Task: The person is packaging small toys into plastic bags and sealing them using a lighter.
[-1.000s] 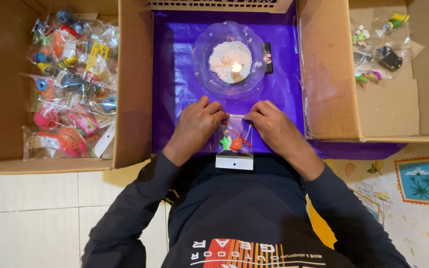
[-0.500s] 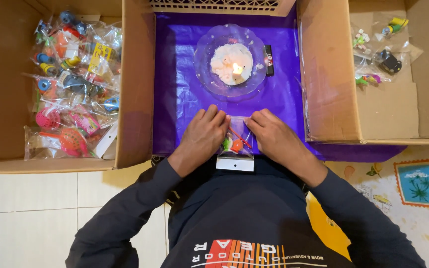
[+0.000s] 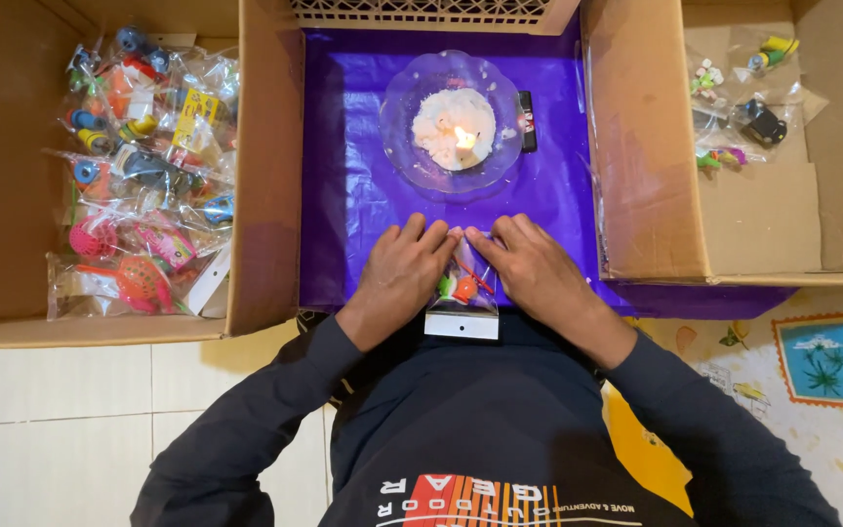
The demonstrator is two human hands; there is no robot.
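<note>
Small clear toy packet (image 3: 463, 293) with a white header card lies flat on the purple sheet (image 3: 353, 195), pinned between both hands close to our body. Our left hand (image 3: 400, 275) and right hand (image 3: 534, 268) each press their fingertips together on the packet's top edge, a pinching grip on the plastic from either side; the fingertips nearly meet in the middle.

Just beyond the grip, farther from us, stands one clear glass dish (image 3: 453, 122) with one lit candle stub (image 3: 461, 137) in white wax. One small dark object (image 3: 527, 121) lies touching the dish's right rim; a lighter, we think, but it is too small to tell.

Progress, as we judge it: the packet's top edge is being worked near the flame, and it is not yet in either box.

Counts: two cardboard boxes. The left box (image 3: 265, 146), left of the grip, holds a heap of packed toys (image 3: 139, 176), too overlapped to count, well over ten. The right box (image 3: 646, 146) holds roughly three packets (image 3: 743, 107).
</note>
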